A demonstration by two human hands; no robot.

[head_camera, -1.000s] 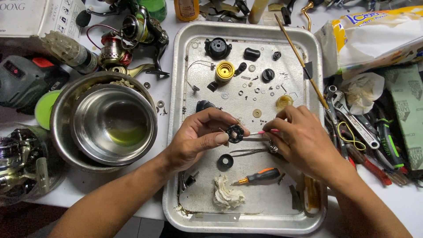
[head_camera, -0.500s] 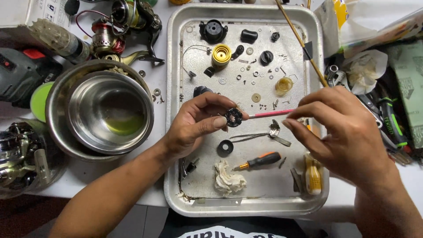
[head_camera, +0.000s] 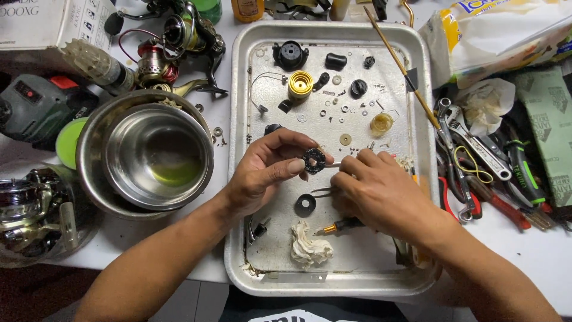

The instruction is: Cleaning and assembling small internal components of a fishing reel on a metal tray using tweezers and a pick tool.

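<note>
My left hand (head_camera: 265, 173) pinches a small black toothed ring (head_camera: 314, 160) between thumb and fingers over the middle of a metal tray (head_camera: 238, 197). My right hand (head_camera: 381, 194) is closed on a thin stick whose tip (head_camera: 333, 164) touches the ring from the right. Below the hands lie a black washer (head_camera: 305, 205), tweezers (head_camera: 322, 191), a small orange-handled screwdriver (head_camera: 338, 226) and a crumpled white wipe (head_camera: 308, 249).
Small reel parts fill the tray's far half: a yellow spool (head_camera: 300, 85), black caps, washers. A steel bowl (head_camera: 146, 154) stands left, fishing reels (head_camera: 179, 42) and a drill (head_camera: 36, 104) beyond it. Wrenches and pliers (head_camera: 476, 161) lie right. A long brush (head_camera: 402, 65) crosses the tray.
My right hand has drawn back in toward the ring, so the stick is now mostly hidden in the fist. The left hand keeps holding the ring in about the same place.
</note>
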